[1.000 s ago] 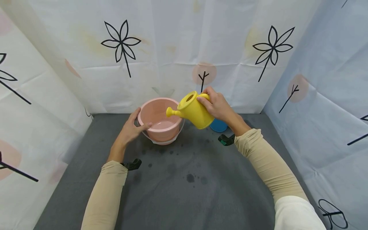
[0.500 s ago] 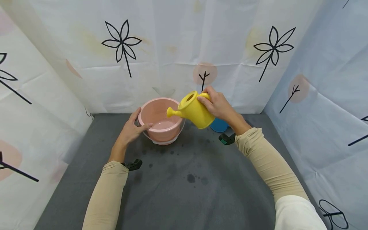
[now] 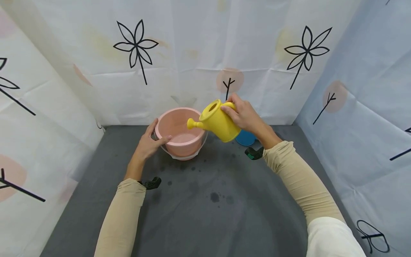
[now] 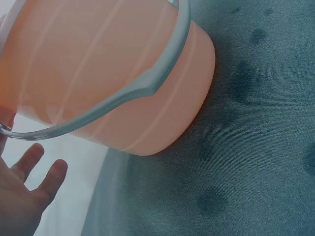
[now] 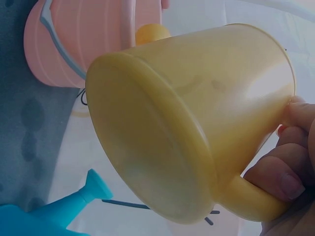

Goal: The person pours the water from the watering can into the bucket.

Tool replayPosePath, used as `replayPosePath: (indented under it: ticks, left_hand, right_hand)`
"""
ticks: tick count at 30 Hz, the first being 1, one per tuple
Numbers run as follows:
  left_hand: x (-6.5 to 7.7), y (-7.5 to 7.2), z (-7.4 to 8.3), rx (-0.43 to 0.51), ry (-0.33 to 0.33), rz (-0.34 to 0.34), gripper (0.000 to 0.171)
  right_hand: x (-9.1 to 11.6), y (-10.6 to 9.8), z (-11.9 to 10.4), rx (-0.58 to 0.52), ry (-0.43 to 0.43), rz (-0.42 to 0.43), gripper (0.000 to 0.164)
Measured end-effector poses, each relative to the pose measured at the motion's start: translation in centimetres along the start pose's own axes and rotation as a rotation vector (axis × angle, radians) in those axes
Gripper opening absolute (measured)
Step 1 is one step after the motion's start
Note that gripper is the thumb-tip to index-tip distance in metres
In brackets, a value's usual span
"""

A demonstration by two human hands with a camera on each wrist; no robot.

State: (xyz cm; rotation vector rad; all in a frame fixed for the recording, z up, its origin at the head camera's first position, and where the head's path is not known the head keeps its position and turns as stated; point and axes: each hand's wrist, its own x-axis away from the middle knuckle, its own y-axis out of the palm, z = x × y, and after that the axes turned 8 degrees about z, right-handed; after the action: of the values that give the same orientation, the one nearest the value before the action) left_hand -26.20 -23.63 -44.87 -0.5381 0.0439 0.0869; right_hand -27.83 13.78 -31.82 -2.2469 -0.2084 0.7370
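A pink bucket [image 3: 183,148] stands on the dark grey cloth, its pale handle [image 4: 147,83] hanging down the outside. At its left rim, my left hand [image 3: 147,144] holds the bucket, thumb over the edge; two fingers [image 4: 51,179] spread clear of the wall in the left wrist view. My right hand [image 3: 245,114] grips the handle of a yellow watering can [image 3: 221,123]. The can is raised and tilted left, with its spout [image 3: 194,124] over the bucket's right rim. Whether water is flowing cannot be made out.
Behind the right forearm sits a blue watering can [image 3: 245,138], mostly hidden; its spout [image 5: 78,199] shows in the right wrist view. Dark wet spots [image 3: 214,197] mark the cloth. White printed sheets [image 3: 192,43] enclose the back and sides.
The head view has shifted very slightly. Both hands, the bucket and the tilted yellow watering can keep almost the same positions relative to one another.
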Motion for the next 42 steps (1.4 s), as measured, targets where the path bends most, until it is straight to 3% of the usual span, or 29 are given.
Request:
replayPosePath:
  ticks: [13, 42]
  left_hand:
    - [-0.04, 0.69, -0.18, 0.037, -0.003, 0.011, 0.107]
    - [0.12, 0.45, -0.46, 0.075, -0.005, 0.013, 0.105]
  right_hand:
    - [-0.14, -0.13, 0.18, 0.018, 0.006, -0.01, 0.025]
    - [-0.34, -0.09, 0.01, -0.004, -0.014, -0.018, 0.023]
